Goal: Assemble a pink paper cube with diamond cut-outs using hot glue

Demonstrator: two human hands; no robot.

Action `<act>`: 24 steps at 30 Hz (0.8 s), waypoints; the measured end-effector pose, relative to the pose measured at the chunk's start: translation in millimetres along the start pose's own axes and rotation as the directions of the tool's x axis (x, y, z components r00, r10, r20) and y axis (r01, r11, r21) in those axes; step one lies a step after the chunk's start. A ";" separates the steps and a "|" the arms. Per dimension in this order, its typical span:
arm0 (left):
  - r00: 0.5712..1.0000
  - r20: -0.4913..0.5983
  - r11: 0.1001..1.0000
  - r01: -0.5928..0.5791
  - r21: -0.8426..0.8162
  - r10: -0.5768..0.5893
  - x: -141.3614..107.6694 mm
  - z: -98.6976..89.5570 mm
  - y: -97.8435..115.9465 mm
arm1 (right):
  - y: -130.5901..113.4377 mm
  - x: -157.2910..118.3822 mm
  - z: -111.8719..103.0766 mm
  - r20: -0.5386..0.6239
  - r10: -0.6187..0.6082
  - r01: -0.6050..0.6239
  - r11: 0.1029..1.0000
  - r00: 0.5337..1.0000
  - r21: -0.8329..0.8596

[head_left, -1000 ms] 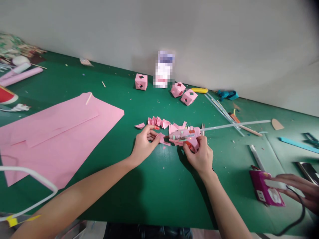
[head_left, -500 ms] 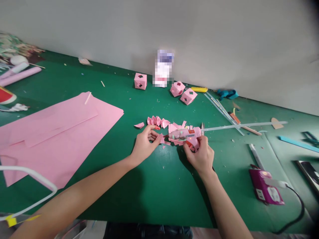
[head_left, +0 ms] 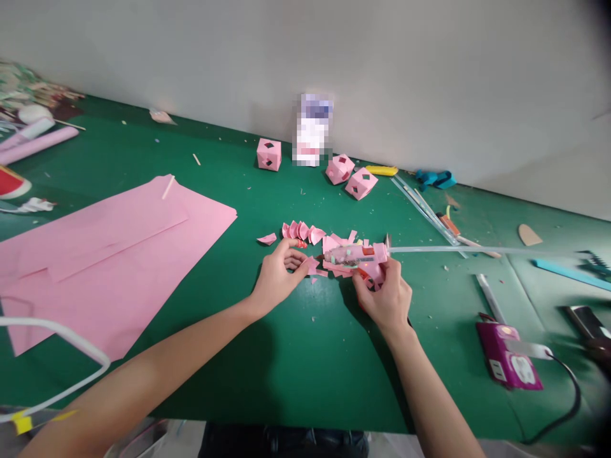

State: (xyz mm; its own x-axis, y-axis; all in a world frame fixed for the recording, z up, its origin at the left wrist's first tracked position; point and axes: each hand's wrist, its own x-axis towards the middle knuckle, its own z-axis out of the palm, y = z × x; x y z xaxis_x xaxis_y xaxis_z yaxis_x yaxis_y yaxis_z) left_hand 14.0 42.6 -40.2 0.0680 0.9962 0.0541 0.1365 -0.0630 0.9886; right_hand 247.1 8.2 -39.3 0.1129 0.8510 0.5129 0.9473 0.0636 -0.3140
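My left hand [head_left: 279,273] pinches a small piece of pink paper [head_left: 312,263] between thumb and fingers. In my right hand [head_left: 386,296] is a pink hot glue gun [head_left: 356,256], its nozzle pointing left, close to that piece. A long clear glue stick [head_left: 439,249] sticks out of the gun's back. Small pink paper scraps [head_left: 338,240] lie beneath and behind the gun. Just beyond my left hand stands a row of curved pink paper pieces [head_left: 301,231], with a single folded piece [head_left: 267,239] to its left.
Large pink sheets [head_left: 124,254] cover the table's left side. Three pink paper polyhedra with cut-outs, one a cube-like shape [head_left: 269,155], sit near the wall by a blurred-out upright object [head_left: 312,130]. Spare glue sticks [head_left: 424,210] and a purple box with a cable [head_left: 508,356] lie right.
The glue gun has shifted slightly right and its glue stick has swung a little lower at the far end. At the right edge, something dark now shows beside the black object. My left hand stays put.
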 end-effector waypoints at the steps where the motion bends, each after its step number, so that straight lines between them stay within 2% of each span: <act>1: 1.000 -0.006 1.000 -0.002 -0.004 0.002 0.0 0.0 -0.3 | -0.4 -0.1 -0.1 -0.001 0.008 -0.008 1.000 1.000 0.004; 6: 0.999 -0.033 1.000 0.005 -0.013 -0.006 0.6 0.0 -1.2 | -0.8 -1.1 -0.1 -0.003 0.064 -0.064 0.998 0.998 0.027; 9: 0.999 -0.022 0.999 0.024 -0.039 -0.025 1.3 -0.6 -1.4 | -0.3 -1.0 0.7 0.024 0.046 -0.047 0.998 0.999 0.037; 15: 0.993 -0.072 0.989 0.082 -0.126 -0.092 3.7 -1.9 -3.0 | -1.9 0.2 1.0 0.039 0.036 -0.038 0.998 0.999 0.050; 20: 0.998 -0.047 0.997 0.046 -0.062 -0.049 2.5 -0.5 -0.8 | -5.1 1.9 1.0 0.067 0.105 -0.110 0.991 0.992 0.081; 24: 1.000 -0.022 1.000 0.011 -0.017 -0.011 0.5 0.7 1.1 | 1.6 7.4 3.8 0.054 0.171 -0.174 0.983 0.984 0.063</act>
State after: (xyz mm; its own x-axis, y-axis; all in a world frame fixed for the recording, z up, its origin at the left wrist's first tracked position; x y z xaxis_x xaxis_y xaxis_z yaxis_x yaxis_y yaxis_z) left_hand 14.9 43.0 -39.2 0.0445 0.9979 0.0462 0.1206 -0.0512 0.9914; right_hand 248.3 16.6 -39.0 0.2568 0.8762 0.4079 0.8922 -0.0526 -0.4485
